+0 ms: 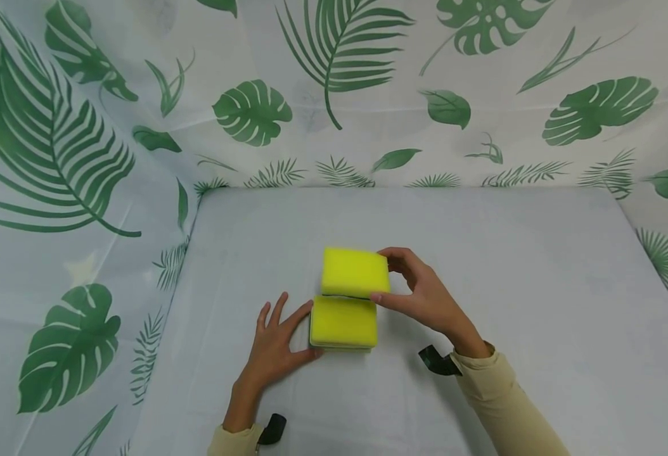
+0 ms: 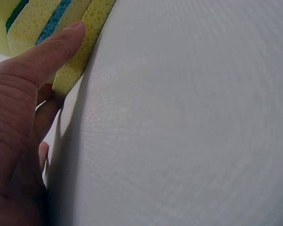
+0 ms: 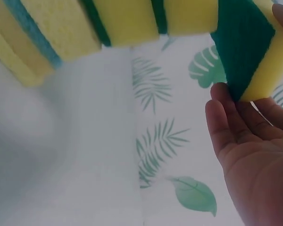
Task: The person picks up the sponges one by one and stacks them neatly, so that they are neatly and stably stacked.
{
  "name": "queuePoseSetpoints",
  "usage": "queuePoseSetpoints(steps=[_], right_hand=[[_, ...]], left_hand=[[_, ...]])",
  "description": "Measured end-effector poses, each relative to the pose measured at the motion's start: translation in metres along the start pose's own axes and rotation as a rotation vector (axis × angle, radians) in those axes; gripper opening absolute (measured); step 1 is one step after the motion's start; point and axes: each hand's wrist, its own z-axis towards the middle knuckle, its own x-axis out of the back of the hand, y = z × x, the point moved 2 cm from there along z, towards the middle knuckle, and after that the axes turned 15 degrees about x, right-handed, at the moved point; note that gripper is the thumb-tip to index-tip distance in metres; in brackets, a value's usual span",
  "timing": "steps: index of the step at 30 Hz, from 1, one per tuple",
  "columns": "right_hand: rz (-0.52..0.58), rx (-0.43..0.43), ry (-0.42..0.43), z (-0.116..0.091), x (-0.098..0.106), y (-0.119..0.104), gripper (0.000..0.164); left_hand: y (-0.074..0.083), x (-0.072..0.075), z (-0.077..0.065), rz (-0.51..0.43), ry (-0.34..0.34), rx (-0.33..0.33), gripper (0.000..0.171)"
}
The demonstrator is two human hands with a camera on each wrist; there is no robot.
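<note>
A stack of yellow sponges (image 1: 344, 322) stands on the table, with green and blue scouring layers between the yellow ones in the right wrist view. My left hand (image 1: 271, 348) holds the stack at its left side, thumb at the near edge and index finger at the far corner. Low on the stack, the thumb (image 2: 61, 44) presses against the side. My right hand (image 1: 425, 297) grips another yellow sponge (image 1: 355, 272) by its right end, beyond and above the stack. Its green scouring face (image 3: 243, 47) is tilted; whether it touches the stack, I cannot tell.
A pale cloth covers the table (image 1: 516, 266). Behind and at the sides hangs a white curtain (image 1: 379, 139) printed with green leaves. Dark pieces, likely the wrist cameras' mounts (image 1: 439, 361), show near both cuffs.
</note>
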Motion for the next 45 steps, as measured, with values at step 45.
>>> queuePoseSetpoints(steps=[45], right_hand=[[-0.040,0.119,-0.026,-0.043,-0.034,-0.007,0.075]], left_hand=[[0.001,0.000,-0.001,0.033,-0.003,0.010,0.089]])
